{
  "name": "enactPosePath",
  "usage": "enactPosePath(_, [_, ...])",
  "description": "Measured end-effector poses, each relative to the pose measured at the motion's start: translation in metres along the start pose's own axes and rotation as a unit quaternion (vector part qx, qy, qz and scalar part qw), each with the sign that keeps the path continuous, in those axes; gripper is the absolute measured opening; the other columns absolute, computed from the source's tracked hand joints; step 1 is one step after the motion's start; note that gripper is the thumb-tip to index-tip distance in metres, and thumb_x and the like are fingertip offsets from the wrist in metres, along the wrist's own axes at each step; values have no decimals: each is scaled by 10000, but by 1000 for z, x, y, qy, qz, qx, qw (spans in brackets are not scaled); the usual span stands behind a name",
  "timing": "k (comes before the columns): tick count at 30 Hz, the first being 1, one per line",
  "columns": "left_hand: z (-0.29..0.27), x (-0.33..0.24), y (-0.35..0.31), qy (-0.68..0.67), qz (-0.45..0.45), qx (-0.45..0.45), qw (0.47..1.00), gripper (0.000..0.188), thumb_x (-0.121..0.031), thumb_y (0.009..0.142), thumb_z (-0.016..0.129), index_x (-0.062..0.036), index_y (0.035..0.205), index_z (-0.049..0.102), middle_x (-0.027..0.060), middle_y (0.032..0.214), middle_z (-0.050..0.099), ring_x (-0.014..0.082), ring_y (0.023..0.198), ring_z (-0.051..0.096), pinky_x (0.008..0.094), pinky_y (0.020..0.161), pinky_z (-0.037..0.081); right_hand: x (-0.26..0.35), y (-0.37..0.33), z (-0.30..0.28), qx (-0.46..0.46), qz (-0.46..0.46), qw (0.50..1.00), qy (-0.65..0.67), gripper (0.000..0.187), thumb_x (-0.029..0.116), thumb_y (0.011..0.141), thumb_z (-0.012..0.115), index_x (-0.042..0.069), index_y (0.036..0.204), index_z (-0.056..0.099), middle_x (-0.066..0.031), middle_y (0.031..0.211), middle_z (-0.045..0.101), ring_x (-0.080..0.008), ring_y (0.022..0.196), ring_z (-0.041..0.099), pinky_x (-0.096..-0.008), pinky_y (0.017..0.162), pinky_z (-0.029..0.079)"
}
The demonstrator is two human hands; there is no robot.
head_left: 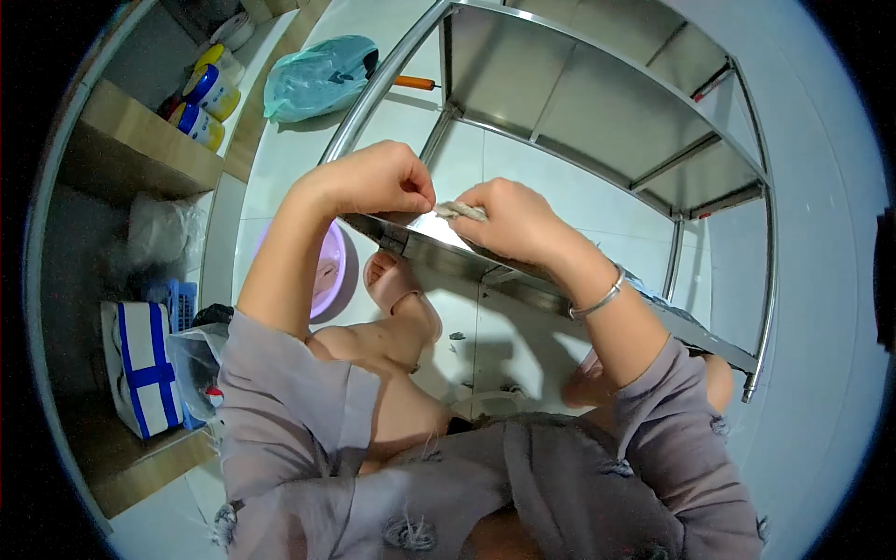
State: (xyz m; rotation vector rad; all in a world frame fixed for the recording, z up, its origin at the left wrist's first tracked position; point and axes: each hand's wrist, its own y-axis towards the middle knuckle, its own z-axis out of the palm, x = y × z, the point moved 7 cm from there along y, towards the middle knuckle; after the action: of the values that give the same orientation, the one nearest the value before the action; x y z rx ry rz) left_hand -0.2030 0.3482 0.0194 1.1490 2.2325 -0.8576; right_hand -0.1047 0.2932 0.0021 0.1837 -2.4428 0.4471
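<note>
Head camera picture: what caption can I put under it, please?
Right hand grips a twisted beige cord beside the left hand, at a metal shelving rack.

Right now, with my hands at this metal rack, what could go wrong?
The twisted strip in your right hand might slip, since only a short length shows past your fingers. Your left hand appears close to the rack, so a slip could scrape it on the metal. The purple basin is near your left foot and might get knocked if you shift.
</note>
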Motion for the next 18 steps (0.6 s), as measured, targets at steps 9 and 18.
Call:
enactPosePath(9, [-1,4,3,-3,-33,11,999,137,-98,712,638,21,775,617,69,622,601,98,554,521,256,536,434,4,27,-5,37,20,995,89,235,194,594,617,-34,642,589,-55,507,499,-132,477,449,-274,478,392])
enactPosePath(18, [1,13,3,-48,-48,19,997,131,-104,716,646,12,774,627,45,632,605,82,559,513,247,539,432,-2,27,-3,55,48,982,174,279,246,594,633,-26,653,608,-71,544,531,-123,512,459,-266,492,402])
